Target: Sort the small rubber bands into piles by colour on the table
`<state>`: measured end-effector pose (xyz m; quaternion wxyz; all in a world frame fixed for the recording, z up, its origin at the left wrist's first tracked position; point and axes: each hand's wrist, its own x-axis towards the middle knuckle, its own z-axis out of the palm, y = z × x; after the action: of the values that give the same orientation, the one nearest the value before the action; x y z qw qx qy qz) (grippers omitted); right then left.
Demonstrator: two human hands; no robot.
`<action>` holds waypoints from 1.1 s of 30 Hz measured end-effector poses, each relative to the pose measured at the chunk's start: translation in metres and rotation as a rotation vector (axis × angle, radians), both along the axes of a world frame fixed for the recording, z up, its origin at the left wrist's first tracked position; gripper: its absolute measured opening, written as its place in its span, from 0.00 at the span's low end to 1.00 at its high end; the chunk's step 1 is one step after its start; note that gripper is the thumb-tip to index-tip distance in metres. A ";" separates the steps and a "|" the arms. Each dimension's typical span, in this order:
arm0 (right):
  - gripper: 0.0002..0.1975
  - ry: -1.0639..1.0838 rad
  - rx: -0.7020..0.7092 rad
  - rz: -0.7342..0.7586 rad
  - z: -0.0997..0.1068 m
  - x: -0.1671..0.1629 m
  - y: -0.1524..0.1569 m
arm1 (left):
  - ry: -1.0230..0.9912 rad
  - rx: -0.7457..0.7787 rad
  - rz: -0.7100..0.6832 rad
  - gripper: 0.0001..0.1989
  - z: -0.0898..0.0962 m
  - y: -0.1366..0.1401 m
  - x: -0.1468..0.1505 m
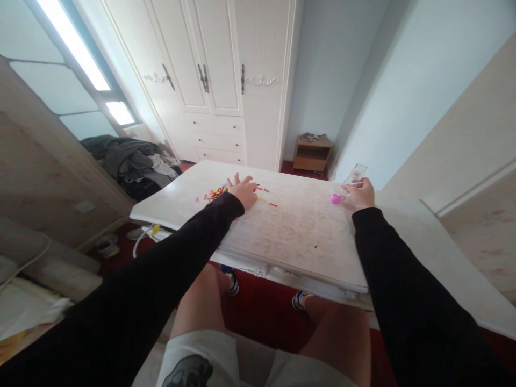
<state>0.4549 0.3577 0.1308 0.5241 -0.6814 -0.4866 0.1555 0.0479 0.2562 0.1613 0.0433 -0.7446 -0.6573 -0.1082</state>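
A person in black sleeves reaches over a white tabletop (290, 228). The left hand (243, 191), fingers spread and loose, rests beside and partly over a scatter of small multicoloured pieces (216, 194). The right hand (362, 194) pinches a clear plastic packet (357, 171); a pink rounded object (335, 199) lies near its fingertips.

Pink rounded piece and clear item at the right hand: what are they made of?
Pink piece: probably plastic; even, saturated color, seemingly smooth, sheen unclear. Clear item: likely glossy plastic, being see-through with pale edges; film or rigid, I can't tell.
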 end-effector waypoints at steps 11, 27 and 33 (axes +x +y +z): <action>0.17 -0.007 -0.005 -0.001 0.003 -0.002 -0.004 | 0.048 -0.102 -0.139 0.27 -0.029 0.013 0.059; 0.18 -0.020 0.018 0.000 0.002 -0.005 -0.004 | 0.011 -0.029 0.175 0.18 0.012 0.036 -0.053; 0.19 -0.054 0.027 -0.039 0.008 -0.004 -0.010 | 0.004 -0.099 -0.018 0.27 0.002 0.076 -0.045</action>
<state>0.4509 0.3479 0.1390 0.5230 -0.6876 -0.4891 0.1202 0.0029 0.3326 0.1632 0.0067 -0.7519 -0.6550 -0.0743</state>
